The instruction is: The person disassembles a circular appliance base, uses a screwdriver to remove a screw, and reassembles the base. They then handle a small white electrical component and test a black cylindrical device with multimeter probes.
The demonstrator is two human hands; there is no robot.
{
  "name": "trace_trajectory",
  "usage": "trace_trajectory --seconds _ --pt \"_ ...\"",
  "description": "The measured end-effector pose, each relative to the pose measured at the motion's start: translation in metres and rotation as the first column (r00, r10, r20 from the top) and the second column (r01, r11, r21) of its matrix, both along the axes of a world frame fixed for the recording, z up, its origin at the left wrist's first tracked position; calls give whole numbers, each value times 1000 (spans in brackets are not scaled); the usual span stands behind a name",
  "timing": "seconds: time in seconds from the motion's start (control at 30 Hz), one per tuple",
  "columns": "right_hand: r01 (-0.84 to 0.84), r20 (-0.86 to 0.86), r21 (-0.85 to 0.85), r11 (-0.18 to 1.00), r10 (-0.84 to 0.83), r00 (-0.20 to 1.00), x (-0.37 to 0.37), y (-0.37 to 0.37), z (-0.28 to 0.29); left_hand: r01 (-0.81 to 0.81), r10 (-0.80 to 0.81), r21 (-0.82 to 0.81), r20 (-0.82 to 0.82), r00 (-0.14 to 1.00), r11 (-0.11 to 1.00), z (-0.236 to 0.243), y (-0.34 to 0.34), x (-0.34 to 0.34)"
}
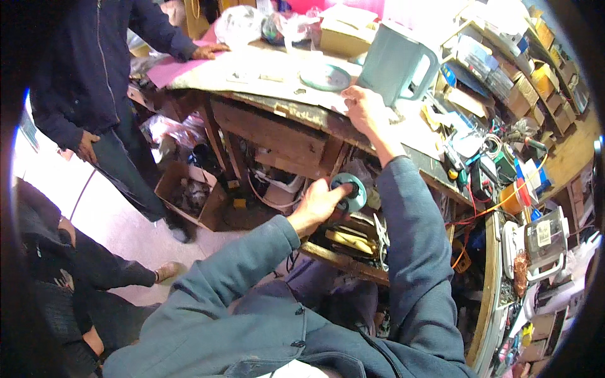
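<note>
In front of my body my left hand [317,203] is closed on a round grey-green part [357,194], like a cap or base with a dark middle. The thumb presses into its centre. Above it, my right hand [364,108] is at the front edge of the workbench, its fingers bent beside the foot of a grey-green jug [389,63] with a large side handle. Whether those fingers grip something or only touch the jug and bench, I cannot make out. Left of the jug, an oval grey-green piece with a pale rim [326,77] lies on the bench.
The workbench [265,91] carries plastic bags and a cardboard box [343,38]. Tools and cables [485,157] crowd its right side, near a clear container [546,236]. One person [94,69] stands at the left, a hand on the bench; another sits lower left. A carton [189,195] stands on the floor.
</note>
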State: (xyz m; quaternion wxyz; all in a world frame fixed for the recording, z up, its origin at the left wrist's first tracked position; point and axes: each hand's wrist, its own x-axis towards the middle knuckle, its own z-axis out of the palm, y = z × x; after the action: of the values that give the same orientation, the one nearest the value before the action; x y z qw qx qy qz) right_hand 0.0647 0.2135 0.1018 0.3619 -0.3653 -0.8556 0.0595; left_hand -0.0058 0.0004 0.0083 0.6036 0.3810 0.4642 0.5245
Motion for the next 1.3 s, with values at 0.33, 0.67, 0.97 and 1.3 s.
trace_trajectory --seconds 0.33,0.67,0.97,1.3 --pt "123 132 171 978 -147 980 -43 57 -6 0 1 34 -29 1000 999 4 -2 6" --pt "-166 -416 -264 950 43 908 26 -10 64 -56 58 -22 121 991 998 -20 7 -3" --pt "-56 -540 -333 941 -142 829 171 -166 64 81 -79 -11 111 991 997 -2 -2 -6" --pt "158 71 356 921 -196 978 86 -221 -24 35 -40 49 96 995 998 3 -5 -1"
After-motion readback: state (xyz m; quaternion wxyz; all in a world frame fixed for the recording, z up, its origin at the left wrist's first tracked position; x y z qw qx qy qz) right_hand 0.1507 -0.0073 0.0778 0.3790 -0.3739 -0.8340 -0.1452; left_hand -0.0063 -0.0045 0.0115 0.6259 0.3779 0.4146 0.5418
